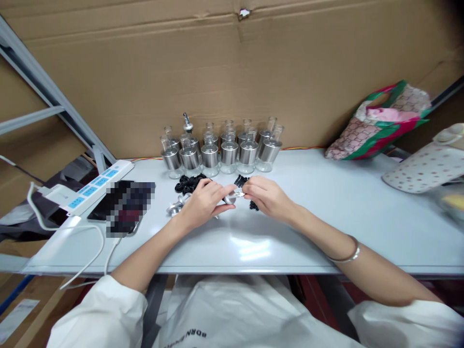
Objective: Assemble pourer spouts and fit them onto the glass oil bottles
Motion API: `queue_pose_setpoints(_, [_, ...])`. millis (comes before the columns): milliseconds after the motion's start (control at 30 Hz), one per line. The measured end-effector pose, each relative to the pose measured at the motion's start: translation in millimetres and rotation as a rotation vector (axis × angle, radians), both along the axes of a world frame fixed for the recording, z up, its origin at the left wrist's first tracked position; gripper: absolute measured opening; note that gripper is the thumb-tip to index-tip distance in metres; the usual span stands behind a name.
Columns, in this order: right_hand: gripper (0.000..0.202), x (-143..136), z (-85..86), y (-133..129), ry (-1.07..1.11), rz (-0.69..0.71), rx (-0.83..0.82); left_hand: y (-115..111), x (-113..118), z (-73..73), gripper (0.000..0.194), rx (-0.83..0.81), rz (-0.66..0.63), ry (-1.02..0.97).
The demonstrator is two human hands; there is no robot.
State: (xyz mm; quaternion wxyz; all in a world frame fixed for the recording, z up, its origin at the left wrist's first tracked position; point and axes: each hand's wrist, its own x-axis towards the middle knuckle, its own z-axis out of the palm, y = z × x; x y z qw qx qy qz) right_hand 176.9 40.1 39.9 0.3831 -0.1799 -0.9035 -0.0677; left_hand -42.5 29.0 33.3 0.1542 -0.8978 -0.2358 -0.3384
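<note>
Between thumb and fingers, my left hand [205,202] grips a silver metal spout [229,198]. My right hand [266,195] pinches the thin end of the same spout, to the right of my left hand. Black rubber rings [186,183] lie in a heap behind my left hand, and silver metal parts [174,207] lie to its left. Small black pieces [240,181] sit behind and beside my right fingertips. Farther back stand several glass bottles with metal bands [229,153] in two rows; one back bottle carries a metal spout [187,123].
A white power strip [97,186], a phone [132,208] and white cables are at the left of the table [308,241]. On the right stand a patterned bag [380,123] and a dotted white container [427,166]. Cardboard [181,63] rises behind the bottles.
</note>
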Motion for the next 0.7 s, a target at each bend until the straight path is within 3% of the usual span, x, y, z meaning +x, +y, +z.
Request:
queue_pose_setpoints(200, [0.034,-9,-0.5,-11,0.138,0.040,-0.218,-2,-1,3.6,0.015,0.063,0.015,0.028])
queue_pose_setpoints(400, [0.047,-16,0.4,-22,0.366,0.032,-0.738,-1,-5,5.8,0.015,0.182,0.056,-0.078])
queue_pose_setpoints(500, [0.037,-8,6.2,-14,0.478,0.093,-0.957,2,-8,3.1,0.013,0.152,0.106,-0.102])
queue_pose_setpoints(600, [0.033,6,11.2,1,0.641,0.109,-1.058,4,-10,2.1,0.014,0.147,0.113,-0.101])
queue_pose_setpoints(700, [0.034,22,13.9,15,0.551,0.047,-1.127,3,-8,3.5,0.014,0.166,0.080,-0.104])
